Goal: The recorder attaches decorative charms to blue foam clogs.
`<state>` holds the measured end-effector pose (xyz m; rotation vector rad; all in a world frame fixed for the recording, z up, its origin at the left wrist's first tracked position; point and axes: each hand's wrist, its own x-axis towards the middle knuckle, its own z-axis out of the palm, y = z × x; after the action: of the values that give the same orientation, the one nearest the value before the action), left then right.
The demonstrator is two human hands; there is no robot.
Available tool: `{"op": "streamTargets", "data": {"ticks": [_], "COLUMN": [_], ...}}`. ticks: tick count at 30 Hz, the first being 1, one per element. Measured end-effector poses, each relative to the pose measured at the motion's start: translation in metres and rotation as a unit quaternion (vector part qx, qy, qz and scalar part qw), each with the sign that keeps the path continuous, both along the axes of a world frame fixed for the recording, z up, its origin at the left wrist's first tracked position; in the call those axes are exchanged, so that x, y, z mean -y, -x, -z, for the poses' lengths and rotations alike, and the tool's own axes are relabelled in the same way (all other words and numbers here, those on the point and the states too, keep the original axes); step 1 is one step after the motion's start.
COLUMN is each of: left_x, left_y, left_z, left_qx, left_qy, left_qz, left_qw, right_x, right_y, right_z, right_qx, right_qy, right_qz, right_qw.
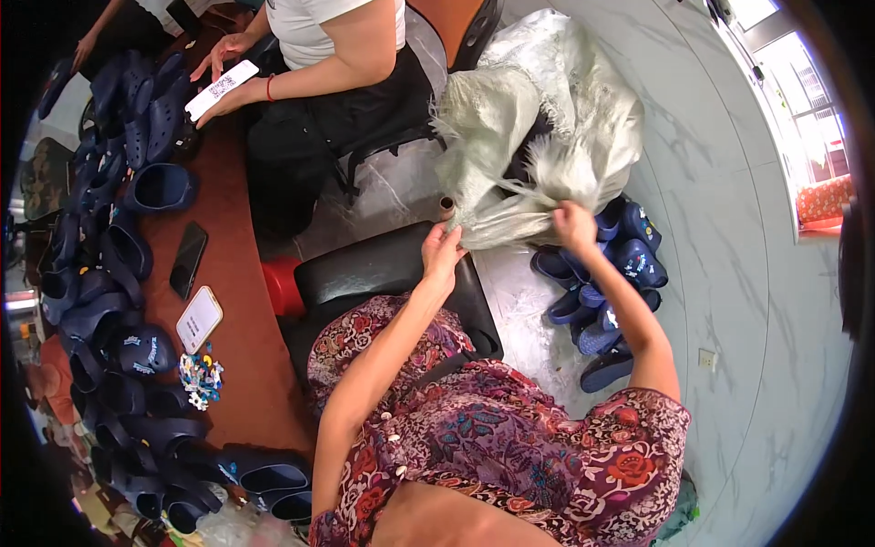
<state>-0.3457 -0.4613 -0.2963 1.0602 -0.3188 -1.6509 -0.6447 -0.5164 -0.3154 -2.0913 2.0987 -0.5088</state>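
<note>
**A:** Both arms are out in front, and both hands are on that big white woven sack (538, 118) slumped on the pale floor against the curved marble-look wall (729, 273).

**B:** The left hand (444, 251) is at the sack's lower edge, fingers curled onto the bunched fabric, right above the back of the black chair (383, 269).

**A:** And the right hand (574, 226) is closed in a fist around a gathered fold of the sack, near the frayed white fringe. The grip looks firm.

**B:** Just beside that hand, under the sack's right side, sits a heap of dark blue clogs (606, 292) on the floor, some touching the fabric.

**A:** Over on the left, a brown table (237, 346) is lined with many more navy clogs (118, 365) along its far edge. A dark phone (189, 260) lies flat on it, and a second phone in a light case (199, 319) sits just below, next to a small pile of colourful charms (200, 378).

**B:** At the top, another person in a white shirt sits at the table, their hand holding a white phone (221, 88). A red stool (283, 284) stands between the table and the chair.
</note>
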Motion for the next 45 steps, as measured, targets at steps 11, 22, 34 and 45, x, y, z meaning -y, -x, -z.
{"op": "streamTargets", "data": {"ticks": [11,22,34,45], "left_x": [-0.023,-0.043,-0.048,-0.036], "left_y": [-0.008,0.006,-0.001,-0.001], "left_z": [-0.016,-0.063,-0.047,-0.035], "left_qx": [0.134,0.188,0.253,0.264], "left_qy": [0.004,0.094,0.084,0.116], "left_qz": [0.050,0.037,0.024,0.008], "left_qw": [0.990,0.977,0.964,0.958], "right_x": [0.003,0.202,0.224,0.293], "right_y": [-0.108,-0.047,-0.130,-0.162], "right_z": [-0.069,0.153,0.093,-0.034], "right_qx": [0.076,0.000,0.057,0.066], "right_qy": [-0.043,0.017,-0.201,-0.359], "right_qz": [-0.208,-0.306,-0.286,-0.210], "right_qw": [0.974,0.952,0.935,0.907]}}
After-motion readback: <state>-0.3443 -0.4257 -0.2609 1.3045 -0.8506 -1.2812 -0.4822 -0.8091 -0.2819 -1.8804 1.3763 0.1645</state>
